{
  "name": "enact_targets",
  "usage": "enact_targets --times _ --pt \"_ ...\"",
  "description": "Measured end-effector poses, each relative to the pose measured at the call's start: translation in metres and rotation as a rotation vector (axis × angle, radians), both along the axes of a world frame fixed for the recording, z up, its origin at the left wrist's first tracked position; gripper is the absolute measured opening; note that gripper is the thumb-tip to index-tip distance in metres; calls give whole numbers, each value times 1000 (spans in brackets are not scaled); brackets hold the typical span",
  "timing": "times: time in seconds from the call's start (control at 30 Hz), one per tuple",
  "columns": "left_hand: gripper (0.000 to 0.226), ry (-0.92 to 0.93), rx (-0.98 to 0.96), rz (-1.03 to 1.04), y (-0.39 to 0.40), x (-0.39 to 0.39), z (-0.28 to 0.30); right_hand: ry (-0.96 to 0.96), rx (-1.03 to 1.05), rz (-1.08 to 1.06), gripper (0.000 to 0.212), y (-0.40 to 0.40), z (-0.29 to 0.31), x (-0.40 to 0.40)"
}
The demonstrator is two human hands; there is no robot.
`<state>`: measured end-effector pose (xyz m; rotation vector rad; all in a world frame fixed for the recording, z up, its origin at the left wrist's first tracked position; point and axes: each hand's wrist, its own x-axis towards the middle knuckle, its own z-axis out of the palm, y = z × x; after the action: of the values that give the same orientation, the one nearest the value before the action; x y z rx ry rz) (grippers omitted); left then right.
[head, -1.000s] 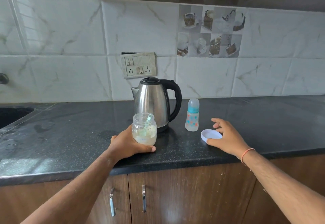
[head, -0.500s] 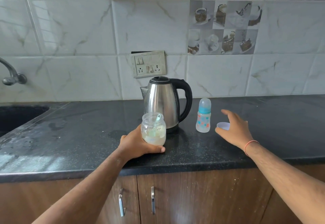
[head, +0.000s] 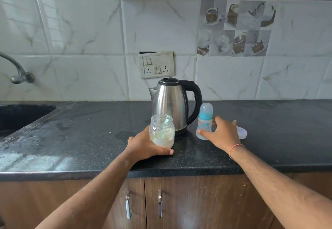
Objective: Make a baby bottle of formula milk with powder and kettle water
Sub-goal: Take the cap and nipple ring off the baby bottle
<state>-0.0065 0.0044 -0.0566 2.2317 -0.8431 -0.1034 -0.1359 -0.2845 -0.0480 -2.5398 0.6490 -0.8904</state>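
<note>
An open glass jar (head: 161, 135) of pale formula powder with a greenish scoop inside stands on the black counter (head: 89, 139). My left hand (head: 143, 146) grips it from the left, thumb along its base. Behind it stands a steel kettle (head: 169, 104) with a black handle. To the kettle's right stands a capped baby bottle (head: 205, 115) with a blue collar. My right hand (head: 222, 135) reaches around its lower part, thumb touching the front and fingers spread behind. The jar's white lid (head: 242, 133) lies flat just right of that hand.
A dark sink (head: 18, 117) is sunk into the counter at the far left, with a tap (head: 16, 72) on the tiled wall above it. A switch and socket plate (head: 156, 64) sits on the wall behind the kettle. Wooden cabinet doors (head: 179, 201) run below the counter edge.
My right hand left the white lid on the counter and moved left to the baby bottle. My left hand stayed on the jar. The camera view shifted left.
</note>
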Motion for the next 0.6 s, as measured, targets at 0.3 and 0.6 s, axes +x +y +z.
enact_targets --times 0.3,0.6 --pt "115 16 -37 61 1 1 1 -1 183 246 56 72 -3 -6" --pt "126 58 45 191 49 38 6 2 197 306 56 77 -7 -8"
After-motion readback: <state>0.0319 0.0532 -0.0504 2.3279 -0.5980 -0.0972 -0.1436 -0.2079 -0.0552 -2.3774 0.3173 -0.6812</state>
